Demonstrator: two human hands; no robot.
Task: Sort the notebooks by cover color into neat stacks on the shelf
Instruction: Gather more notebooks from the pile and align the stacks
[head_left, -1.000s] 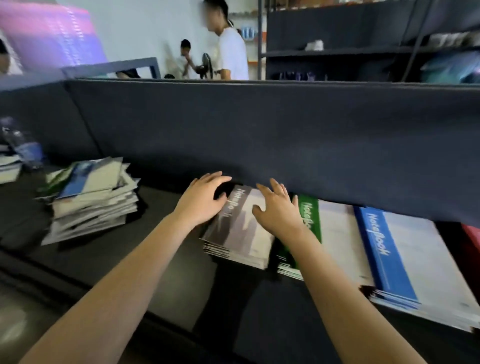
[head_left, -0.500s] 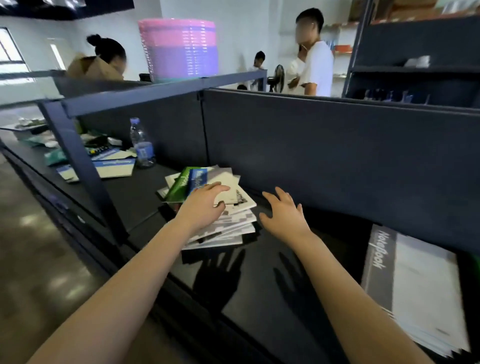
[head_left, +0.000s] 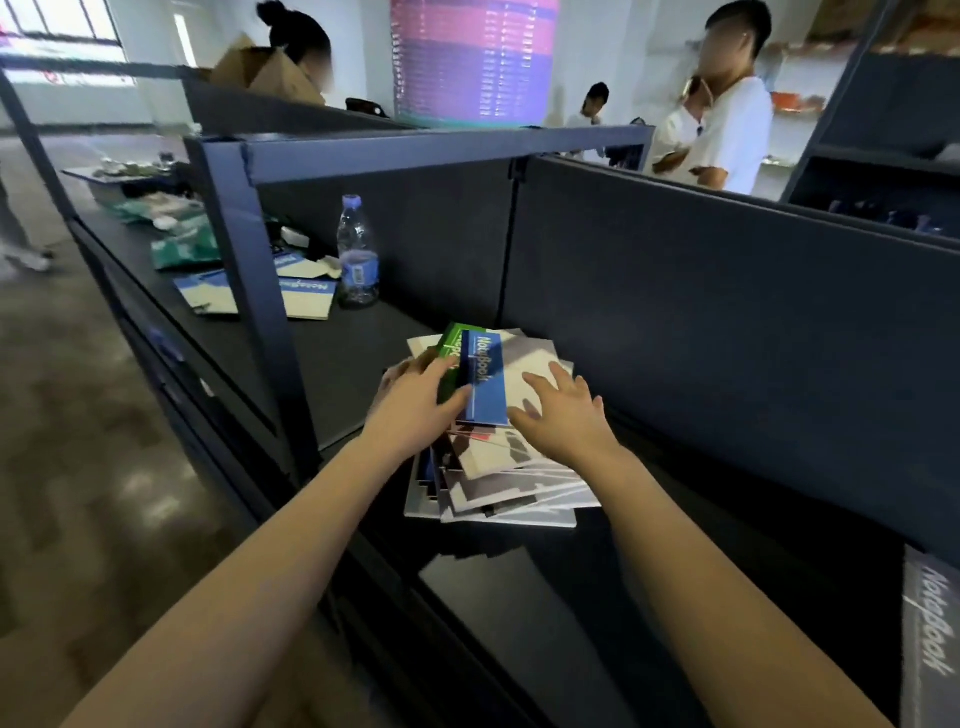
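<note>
An untidy pile of notebooks (head_left: 498, 488) lies on the dark shelf (head_left: 353, 364) in the middle of the view. On top is a notebook with a blue spine (head_left: 485, 379), and a green one (head_left: 451, 336) pokes out from under its far left corner. My left hand (head_left: 415, 410) rests on the pile's left side, its fingers straight and touching the blue notebook's left edge. My right hand (head_left: 563, 415) lies spread flat on the white part of the top cover. A sorted grey notebook stack (head_left: 930, 639) shows at the far right edge.
A dark upright shelf post (head_left: 249, 291) stands just left of the pile, and the back panel (head_left: 675, 312) rises close behind it. Beyond the post stand a water bottle (head_left: 357, 254) and loose blue notebooks (head_left: 306, 296). People stand behind the panel.
My view has swung left from the sorted stacks to the untidy pile. Both hands left the grey stack, and now both rest on the pile, the right one having just arrived.
</note>
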